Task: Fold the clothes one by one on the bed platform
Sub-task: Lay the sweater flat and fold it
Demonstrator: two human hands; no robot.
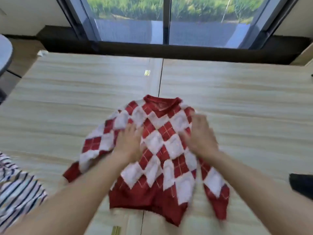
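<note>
A red and white argyle sweater lies spread face up on the light wooden bed platform, collar toward the window. Its left sleeve angles down to the left, and its right sleeve hangs along the right side. My left hand rests flat on the sweater's left chest, fingers spread. My right hand lies flat on the right chest near the shoulder, blurred by motion. Neither hand grips the fabric.
A striped blue and white garment lies at the platform's left edge. A dark object sits at the right edge. A large window with a dark sill runs beyond the platform. A seam splits the platform down the middle.
</note>
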